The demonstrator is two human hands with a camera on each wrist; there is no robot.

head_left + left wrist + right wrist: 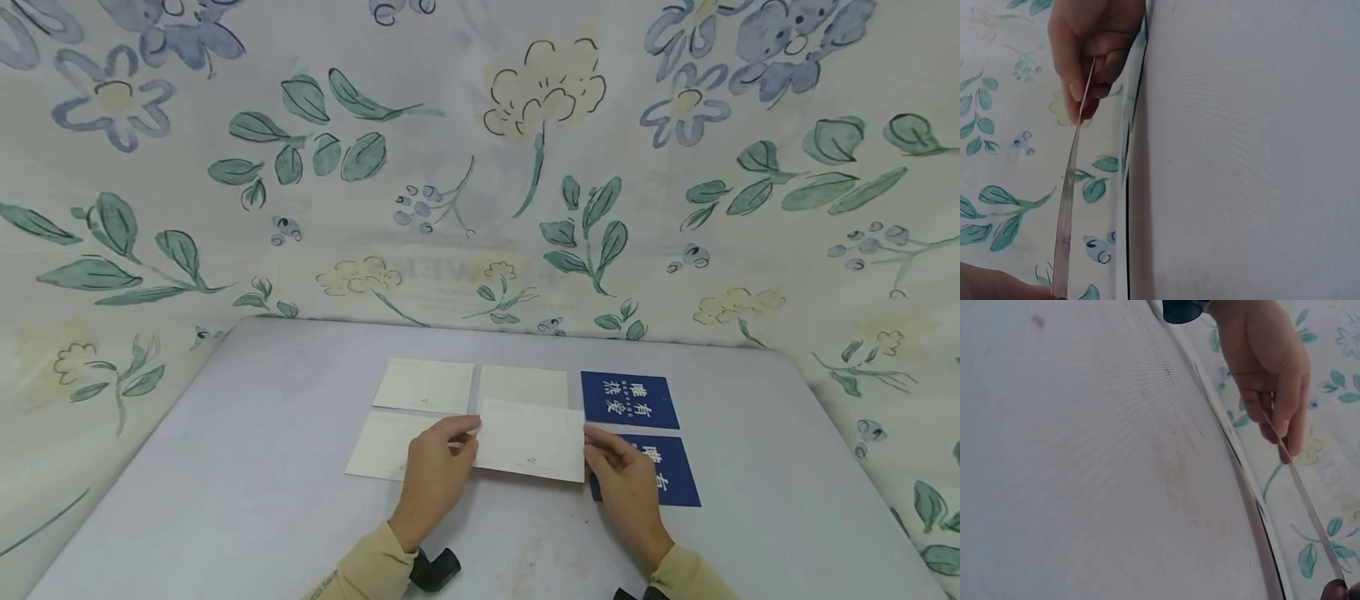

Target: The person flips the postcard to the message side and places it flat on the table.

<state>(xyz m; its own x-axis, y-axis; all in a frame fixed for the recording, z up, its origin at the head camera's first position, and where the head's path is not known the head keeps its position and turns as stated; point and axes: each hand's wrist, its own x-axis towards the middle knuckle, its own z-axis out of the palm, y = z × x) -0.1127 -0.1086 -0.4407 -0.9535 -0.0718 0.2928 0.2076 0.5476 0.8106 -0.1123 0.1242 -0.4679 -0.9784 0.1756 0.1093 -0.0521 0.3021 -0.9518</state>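
Observation:
Between both hands a white postcard (528,442) is held off the table, seen edge-on as a thin strip in the left wrist view (1067,219) and right wrist view. The left hand (437,467) pinches its left edge with thumb and fingers. At the opposite edge, the right hand (626,483) grips the card the same way. Behind it lies a cream card (522,383), partly covered in the head view. Two more cream cards, an upper one (424,385) and a lower one (375,446), lie at left; the left hand hides part of the lower one.
Two dark blue cards with white characters, an upper one (630,398) and a lower one (681,477), lie at right on the white table (247,467). The right hand overlaps the lower one. A floral cloth (465,167) hangs behind the table's far edge.

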